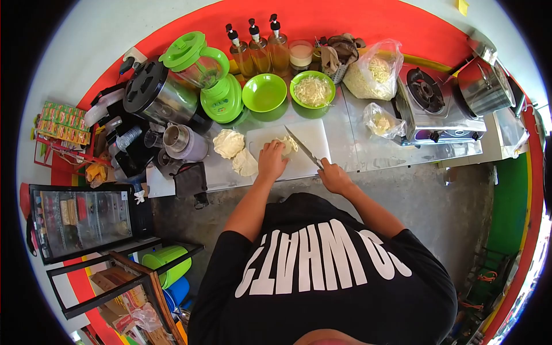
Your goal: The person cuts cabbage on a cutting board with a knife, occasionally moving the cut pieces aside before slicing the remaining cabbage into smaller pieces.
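My right hand (335, 176) is wrapped round the handle of a kitchen knife (303, 147), its blade slanting up and left over a white cutting board (313, 129). On the board, the curled fingers of my left hand (272, 160) grip a pale piece of what looks like cabbage (282, 145), partly hidden beneath them. Thin pale shreds (291, 144) lie between that piece and the blade. Left of the board sit two more pale cabbage-like chunks, one whole-looking (229, 143) and one flatter (245, 163). A green bowl (296, 98) behind the board holds pale shreds.
Another green bowl (264, 92), a green blender (221, 95) and pump bottles (260, 52) stand behind. To the right are a bag of shreds (374, 75), a smaller bag (382, 122) and a gas stove (443, 115) with a steel pot (486, 89). A grey flask (187, 142) stands left.
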Motion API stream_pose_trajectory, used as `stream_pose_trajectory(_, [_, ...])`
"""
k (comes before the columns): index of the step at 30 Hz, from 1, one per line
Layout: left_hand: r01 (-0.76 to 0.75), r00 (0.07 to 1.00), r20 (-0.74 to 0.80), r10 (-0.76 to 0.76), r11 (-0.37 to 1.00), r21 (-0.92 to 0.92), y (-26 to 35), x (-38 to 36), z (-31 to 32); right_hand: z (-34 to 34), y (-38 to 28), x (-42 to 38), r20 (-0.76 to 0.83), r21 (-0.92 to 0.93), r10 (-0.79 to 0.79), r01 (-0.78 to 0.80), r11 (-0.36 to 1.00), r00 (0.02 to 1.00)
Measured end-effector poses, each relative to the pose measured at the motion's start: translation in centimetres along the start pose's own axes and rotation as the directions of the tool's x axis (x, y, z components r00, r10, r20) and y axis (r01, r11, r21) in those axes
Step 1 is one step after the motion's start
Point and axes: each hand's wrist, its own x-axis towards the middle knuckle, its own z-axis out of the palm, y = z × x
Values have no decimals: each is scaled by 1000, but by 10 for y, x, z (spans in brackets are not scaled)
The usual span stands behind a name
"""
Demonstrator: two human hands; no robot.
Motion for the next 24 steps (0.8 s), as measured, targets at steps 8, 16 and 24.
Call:
stream_pose_trajectory(8, [251,959,-176,-224,956,154,-9,-6,2,10,17,9,5,66,-110,110,992,994])
stream_pose_trajectory(16, [94,959,-269,-88,996,7,13,-5,38,5,43,-14,-80,230,-27,45,972,996])
stream_pose_trajectory(24, [113,992,-71,-105,986,123,13,7,17,7,20,-12,-139,275,-23,61,960,990])
